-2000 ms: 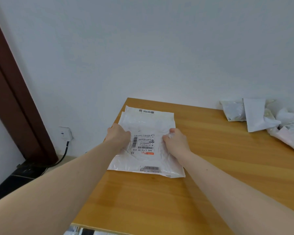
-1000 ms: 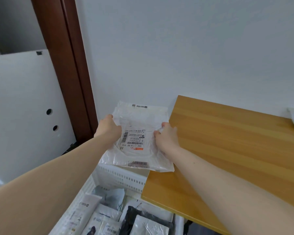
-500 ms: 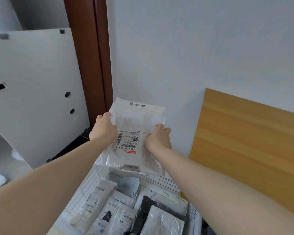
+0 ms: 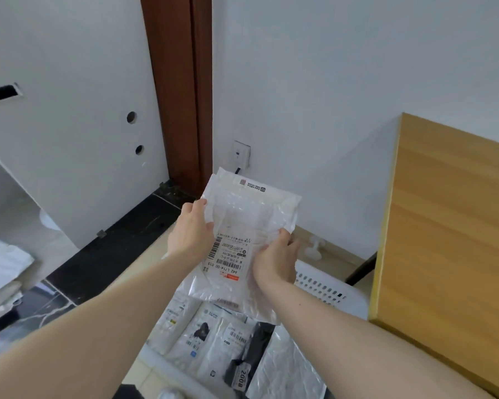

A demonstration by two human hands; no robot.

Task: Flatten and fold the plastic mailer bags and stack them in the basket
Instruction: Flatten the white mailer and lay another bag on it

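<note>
Off the table now, your view has swung left and down, and the folded mailer bag (image 4: 244, 240) hangs in the air above the basket (image 4: 326, 286). Nearest you, at six o'clock, flattened bags (image 4: 211, 338) lie side by side in that basket, a black one (image 4: 249, 352) among them. Just above, your left hand (image 4: 192, 234) grips the bag's nine o'clock edge, thumb curled over the front; your right hand (image 4: 275, 262) pinches the three o'clock side, fingers bunching the plastic. The shipping label (image 4: 229, 260) faces you. Over at three o'clock sits the wooden table (image 4: 450, 226). Farther, at twelve, a wall socket (image 4: 241, 154) beside the brown door frame (image 4: 182, 90).
</note>
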